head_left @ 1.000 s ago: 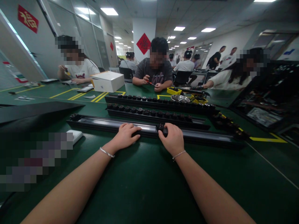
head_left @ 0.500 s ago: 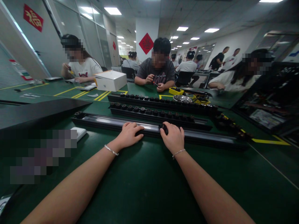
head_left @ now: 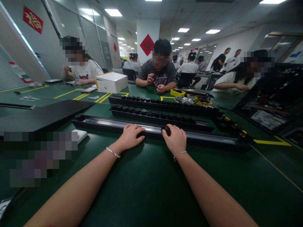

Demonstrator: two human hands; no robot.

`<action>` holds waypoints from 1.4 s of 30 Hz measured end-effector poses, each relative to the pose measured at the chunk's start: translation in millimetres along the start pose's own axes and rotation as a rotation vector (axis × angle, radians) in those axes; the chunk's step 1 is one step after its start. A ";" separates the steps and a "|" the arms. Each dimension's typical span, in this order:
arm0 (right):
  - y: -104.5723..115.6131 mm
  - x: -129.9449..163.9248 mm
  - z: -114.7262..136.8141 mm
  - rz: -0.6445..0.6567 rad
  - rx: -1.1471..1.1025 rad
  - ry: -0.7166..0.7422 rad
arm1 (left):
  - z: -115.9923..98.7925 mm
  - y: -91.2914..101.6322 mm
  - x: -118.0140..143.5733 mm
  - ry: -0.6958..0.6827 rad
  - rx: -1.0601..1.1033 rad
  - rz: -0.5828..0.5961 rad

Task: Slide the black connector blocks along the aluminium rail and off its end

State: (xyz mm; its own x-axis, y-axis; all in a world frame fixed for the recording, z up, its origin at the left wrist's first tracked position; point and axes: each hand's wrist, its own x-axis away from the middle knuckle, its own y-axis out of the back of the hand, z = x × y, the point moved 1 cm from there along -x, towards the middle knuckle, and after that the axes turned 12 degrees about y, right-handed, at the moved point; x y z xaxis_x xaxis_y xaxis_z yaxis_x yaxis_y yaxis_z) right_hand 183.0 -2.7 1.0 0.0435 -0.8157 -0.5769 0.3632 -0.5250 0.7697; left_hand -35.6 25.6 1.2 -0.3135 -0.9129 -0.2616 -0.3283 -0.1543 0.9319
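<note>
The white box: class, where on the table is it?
In the head view the white box sits far left on the green table, beyond the black rails, between two seated people.

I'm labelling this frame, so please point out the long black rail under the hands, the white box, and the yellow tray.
long black rail (head_left: 104,124), head view, shiny top.
white box (head_left: 111,82), head view, front.
yellow tray (head_left: 176,93), head view, front wall.
</note>
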 end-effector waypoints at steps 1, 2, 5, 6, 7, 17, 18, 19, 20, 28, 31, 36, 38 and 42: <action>0.8 -0.3 0.1 0.007 0.005 -0.004 | 0.2 0.1 -0.1 0.000 0.001 0.002; 1.6 -0.6 0.3 0.014 0.011 -0.008 | 0.5 0.1 -0.2 -0.002 0.002 0.005; 3.6 -1.2 0.5 0.034 0.026 -0.015 | 1.9 -0.4 -0.7 -0.007 0.006 0.008; 4.0 -1.3 0.4 0.037 0.030 -0.015 | 2.5 -0.7 -0.9 -0.008 0.007 0.007; 4.2 -1.4 0.4 0.037 0.033 -0.016 | 3.1 -1.2 -1.1 -0.006 0.008 0.004; 5.5 -0.8 -3.5 0.012 0.043 -0.039 | 5.8 -4.4 -1.4 0.000 0.022 -0.030; 5.8 -0.7 -4.3 0.012 0.043 -0.044 | 5.8 -4.2 -1.4 -0.002 0.022 -0.032; 6.2 -0.7 -5.0 0.011 0.044 -0.048 | 5.8 -4.1 -1.4 -0.004 0.021 -0.033; 6.5 -0.6 -5.6 0.010 0.043 -0.051 | 5.8 -3.8 -1.4 -0.005 0.019 -0.034; 7.2 -0.1 -7.1 0.004 0.029 -0.058 | 4.0 -1.8 -1.0 0.005 0.016 -0.026; 7.5 0.0 -6.8 -0.002 0.025 -0.058 | 4.0 -1.7 -1.2 0.009 0.019 -0.020; 7.4 0.0 -7.2 -0.004 0.033 -0.057 | 4.6 -1.7 -1.3 -0.003 0.021 -0.021; 6.7 0.0 -8.4 -0.010 0.041 -0.055 | 5.0 -2.0 -1.3 -0.005 0.021 -0.024; 5.7 0.7 -11.9 -0.032 0.054 -0.056 | 5.9 -3.2 -1.5 -0.003 0.022 -0.026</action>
State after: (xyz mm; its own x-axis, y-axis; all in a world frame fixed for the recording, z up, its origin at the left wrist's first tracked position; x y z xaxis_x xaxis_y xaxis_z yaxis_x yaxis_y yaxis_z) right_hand 196.2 -3.4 1.8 -0.0203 -0.8098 -0.5864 0.3129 -0.5622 0.7655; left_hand -39.4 29.7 -2.9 -0.3068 -0.9075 -0.2869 -0.3561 -0.1700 0.9188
